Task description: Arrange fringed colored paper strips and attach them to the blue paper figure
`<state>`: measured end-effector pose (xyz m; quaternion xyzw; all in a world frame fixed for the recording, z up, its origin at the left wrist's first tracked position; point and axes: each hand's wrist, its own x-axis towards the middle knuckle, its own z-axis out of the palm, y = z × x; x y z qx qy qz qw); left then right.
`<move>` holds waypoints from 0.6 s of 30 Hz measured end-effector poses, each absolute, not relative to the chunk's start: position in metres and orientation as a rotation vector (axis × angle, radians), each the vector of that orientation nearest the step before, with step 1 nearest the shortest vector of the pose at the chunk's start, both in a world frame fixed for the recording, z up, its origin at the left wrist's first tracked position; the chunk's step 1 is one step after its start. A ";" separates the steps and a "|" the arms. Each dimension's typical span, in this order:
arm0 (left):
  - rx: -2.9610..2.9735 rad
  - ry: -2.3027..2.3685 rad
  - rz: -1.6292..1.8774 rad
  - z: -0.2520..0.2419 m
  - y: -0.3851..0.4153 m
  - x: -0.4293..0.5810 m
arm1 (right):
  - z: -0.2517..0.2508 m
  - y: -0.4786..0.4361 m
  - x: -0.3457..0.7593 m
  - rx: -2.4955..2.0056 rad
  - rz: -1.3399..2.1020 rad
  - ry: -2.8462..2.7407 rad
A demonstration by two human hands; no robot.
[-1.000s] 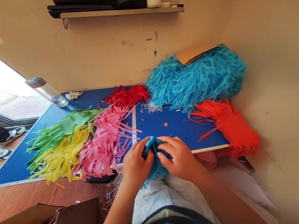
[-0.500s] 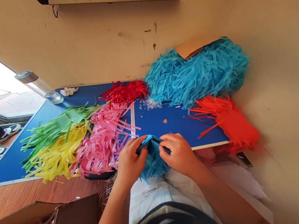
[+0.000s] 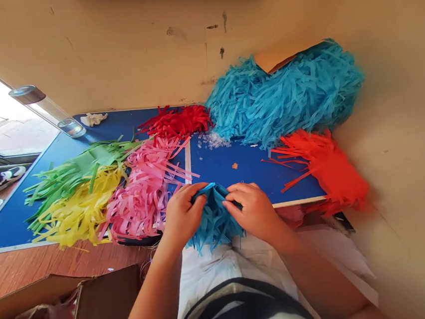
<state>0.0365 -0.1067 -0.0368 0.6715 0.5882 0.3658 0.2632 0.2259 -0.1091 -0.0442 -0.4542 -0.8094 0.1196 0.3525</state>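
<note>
Bundle of blue fringed tissue paper (image 3: 215,224) pinched from both sides: left hand (image 3: 182,217) closed on its left fold, right hand (image 3: 253,213) closed on its right, fingers narrow. Against a second ago, more strips splay out below the hands, so the gathering looks further along. It sits between the hands at the near edge of the blue board (image 3: 237,177), with pink paper strips (image 3: 141,196) just left.

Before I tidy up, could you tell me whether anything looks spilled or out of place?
Yes: clear bits lie scattered on the blue board beside the red fringe, with one stray orange scrap nearby.
</note>
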 end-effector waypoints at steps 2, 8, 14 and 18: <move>1.821 1.588 0.970 -0.035 -0.105 0.036 | -0.044 -0.108 0.226 -1.191 0.343 -2.069; 1.819 1.595 0.940 -0.029 -0.101 0.036 | -0.044 -0.107 0.226 -1.245 0.401 -2.038; 1.764 1.589 0.954 -0.026 -0.101 0.035 | -0.043 -0.107 0.226 -1.294 0.388 -2.029; 1.756 1.583 0.966 -0.025 -0.101 0.034 | -0.043 -0.108 0.227 -1.308 0.380 -2.030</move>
